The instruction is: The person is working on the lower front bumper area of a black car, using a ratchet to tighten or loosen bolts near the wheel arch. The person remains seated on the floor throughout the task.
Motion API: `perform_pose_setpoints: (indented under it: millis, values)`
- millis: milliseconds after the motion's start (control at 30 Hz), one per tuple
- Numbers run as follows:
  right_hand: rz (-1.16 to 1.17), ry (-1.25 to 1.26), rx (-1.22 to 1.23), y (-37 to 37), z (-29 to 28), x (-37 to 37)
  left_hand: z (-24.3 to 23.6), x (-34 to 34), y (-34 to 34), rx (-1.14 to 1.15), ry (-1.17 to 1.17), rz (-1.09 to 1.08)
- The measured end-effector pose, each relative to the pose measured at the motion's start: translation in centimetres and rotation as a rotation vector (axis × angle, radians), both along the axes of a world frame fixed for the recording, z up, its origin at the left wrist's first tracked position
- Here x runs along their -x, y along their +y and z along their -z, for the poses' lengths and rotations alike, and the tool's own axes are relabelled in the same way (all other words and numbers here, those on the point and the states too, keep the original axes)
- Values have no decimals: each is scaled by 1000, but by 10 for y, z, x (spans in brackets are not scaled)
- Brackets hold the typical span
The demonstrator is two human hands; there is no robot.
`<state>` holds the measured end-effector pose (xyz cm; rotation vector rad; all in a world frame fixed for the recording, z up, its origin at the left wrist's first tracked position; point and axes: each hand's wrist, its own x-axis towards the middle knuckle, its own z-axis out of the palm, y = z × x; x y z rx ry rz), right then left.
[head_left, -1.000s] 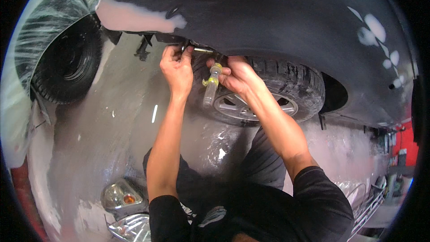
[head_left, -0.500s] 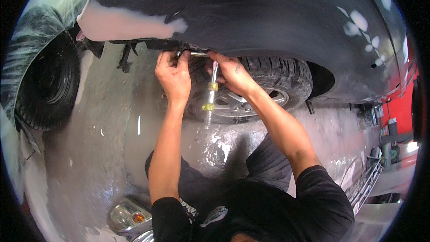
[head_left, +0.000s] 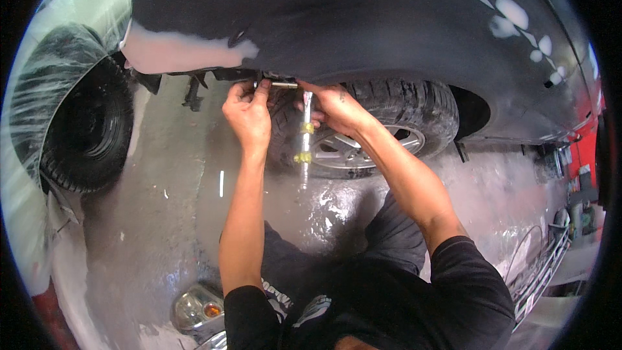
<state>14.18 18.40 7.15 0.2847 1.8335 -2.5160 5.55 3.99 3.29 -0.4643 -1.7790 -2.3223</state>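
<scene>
A silver ratchet wrench [head_left: 306, 144] with yellow wraps on its handle hangs down from my right hand [head_left: 338, 109], whose fingers close around its head. From that head a short metal socket piece [head_left: 284, 84] runs sideways toward the left. My left hand [head_left: 250, 116] pinches the far end of this piece between thumb and fingers, just under the lower edge of the dark grey car panel [head_left: 363, 19]. Whatever fastener sits at the socket's tip is hidden by my left fingers. Behind my right hand stands the car's wheel [head_left: 414, 107], its tyre dusty.
A pinkish filler patch [head_left: 181, 50] covers the panel's left corner. Another vehicle's tyre [head_left: 87, 126], under plastic sheeting, stands at the left. A loose headlight [head_left: 197, 309] lies on the wet-looking floor [head_left: 162, 220] near my left elbow. Metal racking [head_left: 544, 266] is at the right.
The view has shifted slightly, so the surroundings sit a little further right. Both hands keep their grip on the ratchet wrench and socket piece, with hardly any movement.
</scene>
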Motion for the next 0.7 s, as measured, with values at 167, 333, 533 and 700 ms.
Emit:
perform_pose_setpoints:
  millis: [167,333,533,700]
  values:
    - [-24,9,280,3,8,5,3,-1,2,12,56,-37]
    - [-139,12,358,8,8,2,0,-3,1,83,117,-62]
    - [-93,103,113,3,10,1,-5,-7,2,152,119,-98]
    - [-67,172,-159,5,20,2,-6,-7,2,117,105,-65]
